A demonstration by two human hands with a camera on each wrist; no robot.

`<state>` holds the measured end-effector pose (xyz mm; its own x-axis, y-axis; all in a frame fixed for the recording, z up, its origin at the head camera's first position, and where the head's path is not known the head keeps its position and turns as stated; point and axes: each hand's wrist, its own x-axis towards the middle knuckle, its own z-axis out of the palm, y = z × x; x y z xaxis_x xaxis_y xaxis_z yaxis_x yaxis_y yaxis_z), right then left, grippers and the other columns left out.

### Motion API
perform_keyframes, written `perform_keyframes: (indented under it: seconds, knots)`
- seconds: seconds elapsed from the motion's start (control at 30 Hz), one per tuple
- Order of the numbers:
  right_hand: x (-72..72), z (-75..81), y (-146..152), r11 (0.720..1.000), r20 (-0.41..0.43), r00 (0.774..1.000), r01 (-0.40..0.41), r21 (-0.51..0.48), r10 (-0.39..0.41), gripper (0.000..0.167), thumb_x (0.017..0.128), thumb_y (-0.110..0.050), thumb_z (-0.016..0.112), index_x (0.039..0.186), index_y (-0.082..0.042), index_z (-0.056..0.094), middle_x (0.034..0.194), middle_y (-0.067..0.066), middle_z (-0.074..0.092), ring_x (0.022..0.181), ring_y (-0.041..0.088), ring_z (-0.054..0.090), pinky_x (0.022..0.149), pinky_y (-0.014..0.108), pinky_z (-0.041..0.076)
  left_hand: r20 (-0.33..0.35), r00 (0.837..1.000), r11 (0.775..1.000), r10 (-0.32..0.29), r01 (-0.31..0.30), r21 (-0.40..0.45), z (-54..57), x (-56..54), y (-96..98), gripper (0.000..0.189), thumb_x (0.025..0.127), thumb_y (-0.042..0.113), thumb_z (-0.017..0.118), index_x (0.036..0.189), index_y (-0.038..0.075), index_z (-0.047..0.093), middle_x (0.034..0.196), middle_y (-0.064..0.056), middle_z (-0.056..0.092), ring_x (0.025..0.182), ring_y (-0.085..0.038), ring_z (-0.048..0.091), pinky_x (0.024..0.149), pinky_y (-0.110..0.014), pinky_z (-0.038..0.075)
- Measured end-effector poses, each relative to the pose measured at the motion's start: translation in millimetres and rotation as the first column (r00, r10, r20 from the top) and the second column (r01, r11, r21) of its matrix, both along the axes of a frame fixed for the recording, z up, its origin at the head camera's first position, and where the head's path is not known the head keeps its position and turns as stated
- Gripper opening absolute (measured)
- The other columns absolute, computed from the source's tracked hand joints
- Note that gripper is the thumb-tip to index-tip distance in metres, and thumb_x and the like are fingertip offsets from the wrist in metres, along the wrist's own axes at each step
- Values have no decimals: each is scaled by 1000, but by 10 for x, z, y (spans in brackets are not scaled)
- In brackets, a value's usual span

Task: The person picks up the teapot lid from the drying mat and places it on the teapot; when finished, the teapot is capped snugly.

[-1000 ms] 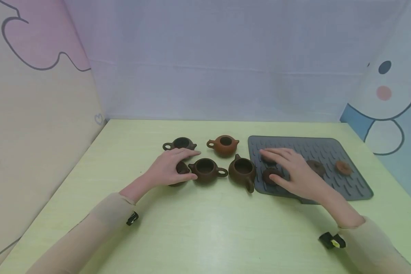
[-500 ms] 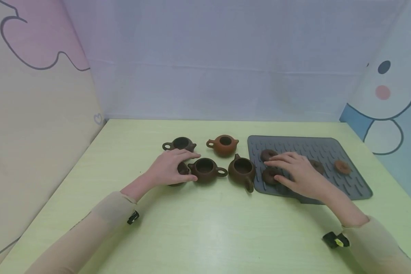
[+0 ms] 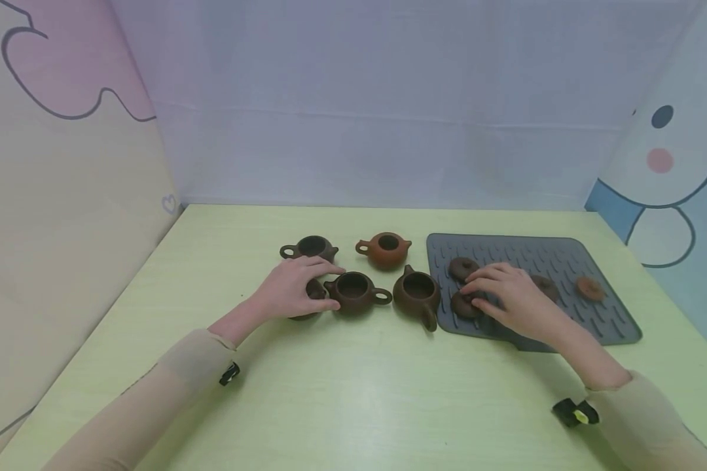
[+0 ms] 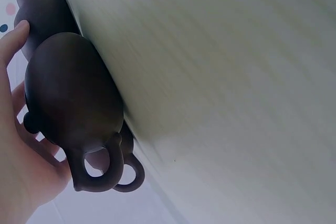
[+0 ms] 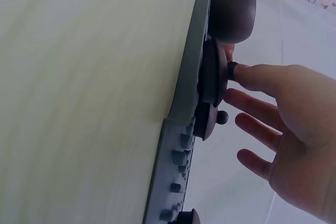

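My left hand [image 3: 294, 288] arches over a dark brown teapot [image 4: 76, 93], whose lid knob [image 4: 31, 123] shows beside the palm. Its thumb reaches toward the neighbouring lidless teapot [image 3: 352, 292]. Over the grey mat, my right hand [image 3: 515, 297] pinches the knob of a dark teapot lid [image 5: 212, 72] between thumb and finger; the other fingers are spread. That lid lies low over the mat's near left corner. Just behind it is a second dark lid [image 3: 462, 267] with a round knob.
A grey ribbed mat [image 3: 495, 245] also bears another dark lid [image 3: 545, 286] and an orange-brown lid [image 3: 590, 288]. Lidless teapots stand left of it: a brown one [image 3: 415, 297] at its edge, an orange-brown one [image 3: 387, 252] and a dark one [image 3: 312, 247] behind.
My right hand has drawn back slightly from the rear lid, which now shows fully, and its fingertips have come together at the near lid's knob. The left hand has stayed put.
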<state>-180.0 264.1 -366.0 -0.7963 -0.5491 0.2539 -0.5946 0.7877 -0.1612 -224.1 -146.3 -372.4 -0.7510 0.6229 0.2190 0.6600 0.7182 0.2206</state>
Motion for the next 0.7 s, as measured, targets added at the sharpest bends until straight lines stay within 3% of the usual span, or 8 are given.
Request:
perform_keyframes:
  seconds: [0.4, 0.7]
  knots:
    - [8, -5, -15, 1000, -73, 997, -15, -19, 14, 20, 83, -6, 76, 99, -17, 72, 113, 7, 69, 111, 34, 58, 87, 61, 45, 23, 1000, 1000, 16, -16, 0, -21, -6, 1, 59, 80, 57, 74, 130, 27, 64, 129, 2, 67, 123, -25, 62, 99, -49, 51]
    - [-5, 17, -25, 993, -218, 976, -3, -116, -22, 23, 82, -1, 75, 103, -9, 68, 111, 12, 68, 110, 35, 56, 86, 60, 44, 45, 999, 1000, 23, -24, 1, -19, 4, -3, 62, 80, 57, 74, 133, 26, 62, 128, 0, 68, 119, -24, 64, 96, -49, 52]
